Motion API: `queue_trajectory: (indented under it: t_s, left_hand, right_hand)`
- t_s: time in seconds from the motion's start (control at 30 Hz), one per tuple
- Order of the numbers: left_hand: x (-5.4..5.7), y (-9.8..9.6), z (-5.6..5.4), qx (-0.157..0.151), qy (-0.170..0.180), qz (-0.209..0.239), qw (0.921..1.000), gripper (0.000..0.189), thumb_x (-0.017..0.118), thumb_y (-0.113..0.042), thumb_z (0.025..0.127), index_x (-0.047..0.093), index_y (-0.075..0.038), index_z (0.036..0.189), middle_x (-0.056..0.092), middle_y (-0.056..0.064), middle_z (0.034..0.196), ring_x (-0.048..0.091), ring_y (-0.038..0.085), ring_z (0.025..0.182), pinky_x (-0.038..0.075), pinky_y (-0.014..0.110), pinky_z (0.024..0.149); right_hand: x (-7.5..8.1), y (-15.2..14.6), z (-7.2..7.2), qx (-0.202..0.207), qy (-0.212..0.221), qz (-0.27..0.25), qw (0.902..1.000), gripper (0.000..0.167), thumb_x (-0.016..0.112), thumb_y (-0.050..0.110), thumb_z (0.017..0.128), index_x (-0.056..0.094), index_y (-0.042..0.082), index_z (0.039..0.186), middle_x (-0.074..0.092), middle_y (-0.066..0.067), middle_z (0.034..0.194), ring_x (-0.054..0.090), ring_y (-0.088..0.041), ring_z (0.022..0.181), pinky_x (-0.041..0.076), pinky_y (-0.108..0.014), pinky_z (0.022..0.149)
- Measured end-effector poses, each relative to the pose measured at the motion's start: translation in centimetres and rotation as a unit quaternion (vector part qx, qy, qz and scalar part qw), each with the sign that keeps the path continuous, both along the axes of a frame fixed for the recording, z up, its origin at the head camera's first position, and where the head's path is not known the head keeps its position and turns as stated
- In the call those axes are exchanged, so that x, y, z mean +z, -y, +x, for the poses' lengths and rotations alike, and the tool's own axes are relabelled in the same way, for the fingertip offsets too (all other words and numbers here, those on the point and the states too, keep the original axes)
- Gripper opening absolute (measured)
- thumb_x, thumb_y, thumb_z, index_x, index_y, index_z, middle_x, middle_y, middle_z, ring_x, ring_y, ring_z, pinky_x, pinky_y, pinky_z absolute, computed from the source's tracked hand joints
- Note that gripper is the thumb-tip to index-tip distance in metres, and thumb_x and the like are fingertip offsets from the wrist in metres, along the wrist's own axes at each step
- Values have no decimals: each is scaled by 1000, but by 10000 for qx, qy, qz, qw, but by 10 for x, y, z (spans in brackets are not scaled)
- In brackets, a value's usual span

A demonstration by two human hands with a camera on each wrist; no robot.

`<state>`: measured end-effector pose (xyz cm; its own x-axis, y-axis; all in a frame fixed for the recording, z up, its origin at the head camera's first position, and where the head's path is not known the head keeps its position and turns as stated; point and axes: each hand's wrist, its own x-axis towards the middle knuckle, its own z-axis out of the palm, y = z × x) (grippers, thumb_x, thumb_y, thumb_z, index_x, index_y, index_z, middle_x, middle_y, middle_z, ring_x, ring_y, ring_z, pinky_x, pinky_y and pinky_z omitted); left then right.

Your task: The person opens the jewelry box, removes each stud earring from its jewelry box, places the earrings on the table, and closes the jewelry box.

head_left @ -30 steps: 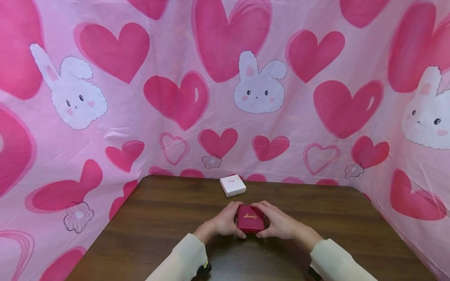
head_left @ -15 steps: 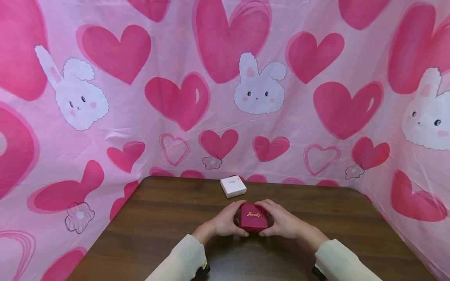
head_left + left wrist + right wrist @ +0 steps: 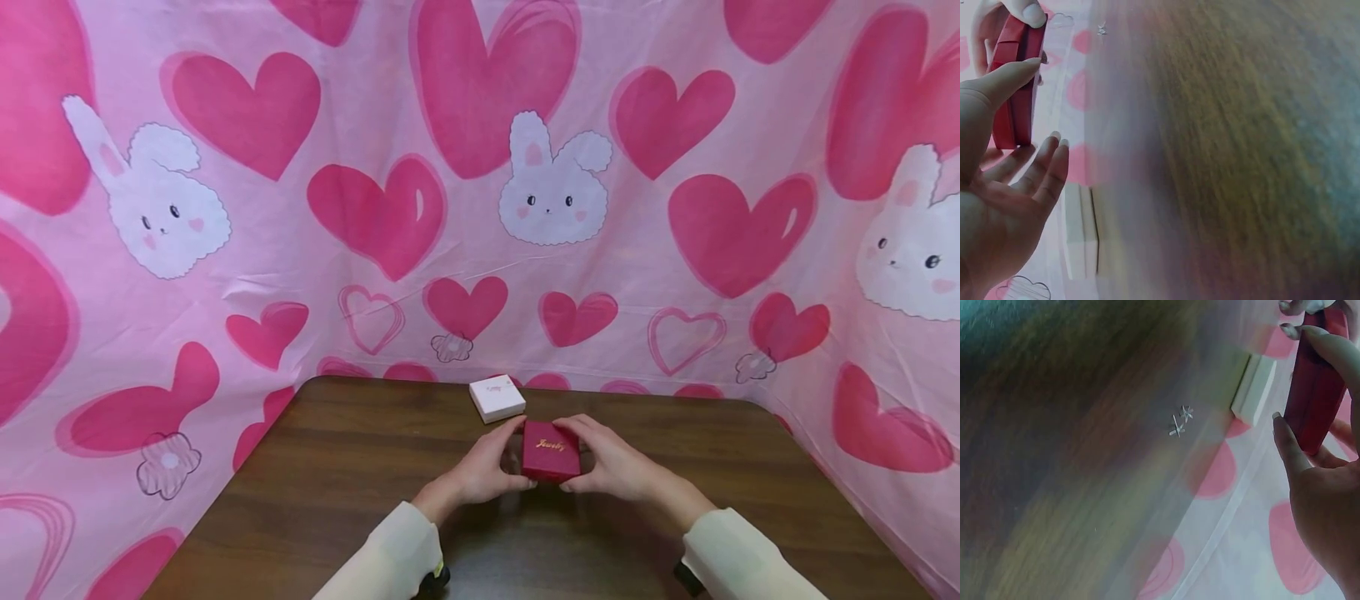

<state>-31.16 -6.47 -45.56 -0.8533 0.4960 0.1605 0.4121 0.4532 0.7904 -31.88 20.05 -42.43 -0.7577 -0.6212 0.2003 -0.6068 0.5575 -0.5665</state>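
Observation:
A dark red jewelry box [image 3: 551, 451] with gold lettering on its lid is held between both hands. My left hand [image 3: 483, 467] grips its left side, thumb at the near edge and fingers at the far edge. On the opposite side, my right hand [image 3: 615, 462] holds it the same way. Both wrist views show the red box [image 3: 1013, 112] raised above the wooden table, its lid closed. Two small silver star-shaped pieces, like earrings [image 3: 1177, 427], lie on the table beyond, hidden in the head view.
Behind the hands, a flat white box [image 3: 498, 398] with faint lettering sits near the back edge of the brown table [image 3: 360, 442]. Pink cloth [image 3: 465, 250] printed with hearts and rabbits hangs around the table's back and sides.
Both hands have carried the red jewelry box a little away from the body and to the right. The white box has stayed in place.

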Motion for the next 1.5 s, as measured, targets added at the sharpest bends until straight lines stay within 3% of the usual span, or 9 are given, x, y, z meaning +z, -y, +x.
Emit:
queue_trajectory:
  t_s: [0.3, 0.5, 0.7, 0.87, 0.97, 1.1, 1.17, 1.4, 1.5]
  left_hand:
    - [1, 0, -2, -243, 5, 96, 9997, 70, 79, -24, 90, 45, -23, 151, 61, 0, 136, 64, 19, 101, 55, 35, 89]
    - [-3, 3, -2, -402, 215, -111, 9989, 50, 77, -20, 92, 58, -16, 138, 66, 5, 127, 64, 10, 97, 54, 27, 87]
    - [-3, 5, -8, -287, -302, -184, 9990, 41, 77, -13, 92, 62, -5, 129, 68, 10, 119, 66, 18, 97, 55, 33, 86]
    - [1, 12, -15, 189, -719, -628, 9953, 44, 78, -14, 91, 60, -4, 129, 67, 13, 122, 65, 27, 107, 54, 41, 92]
    - [4, 16, -21, 647, -1262, -1506, 9784, 49, 79, -22, 89, 61, -7, 132, 65, 11, 128, 60, 29, 115, 50, 47, 98]
    - [8, 18, -29, 1169, -1993, -2718, 9342, 55, 81, -32, 86, 62, -12, 134, 61, 10, 134, 54, 30, 120, 46, 50, 102]
    - [10, 19, -34, 1326, -2190, -3021, 9182, 59, 82, -35, 85, 61, -14, 135, 59, 11, 136, 53, 32, 121, 45, 51, 102]
    - [9, 25, -51, 1563, -2695, -3549, 8815, 71, 85, -42, 80, 56, -17, 141, 53, 14, 140, 46, 35, 129, 40, 53, 103]
    - [7, 25, -58, 1608, -2702, -3660, 8759, 82, 87, -47, 77, 51, -19, 145, 50, 13, 143, 42, 35, 133, 38, 54, 106]
  right_hand:
    - [6, -9, -5, -188, -50, -276, 9994, 88, 93, 30, 72, 49, 13, 146, 55, 0, 133, 56, -20, 116, 55, -33, 91]
    - [7, -18, -11, -407, -165, -309, 9986, 88, 92, 31, 73, 48, 12, 147, 56, -3, 132, 57, -23, 114, 56, -46, 91]
    - [9, -32, -18, -598, -452, -218, 9969, 88, 91, 33, 74, 48, 9, 146, 56, -7, 133, 59, -25, 113, 55, -47, 91]
    - [7, -48, -23, -801, -664, -134, 9945, 89, 92, 33, 74, 47, 3, 146, 55, -13, 135, 59, -28, 114, 55, -46, 93]
    - [5, -57, -26, -931, -711, -190, 9929, 91, 93, 31, 74, 47, -1, 145, 55, -16, 133, 61, -30, 113, 55, -49, 93]
    - [0, -71, -29, -1102, -740, -246, 9908, 91, 93, 31, 74, 46, -5, 143, 54, -21, 133, 61, -34, 111, 55, -50, 92]
    - [-1, -77, -31, -1229, -740, -214, 9894, 91, 92, 31, 75, 46, -7, 143, 54, -23, 133, 60, -36, 112, 54, -51, 92]
    - [-5, -96, -38, -1825, -675, 79, 9809, 90, 92, 28, 75, 45, -7, 143, 52, -27, 129, 59, -40, 111, 54, -54, 91]
    - [-8, -104, -42, -2005, -737, 168, 9768, 89, 92, 28, 75, 46, -7, 143, 52, -28, 129, 55, -42, 113, 50, -59, 94]
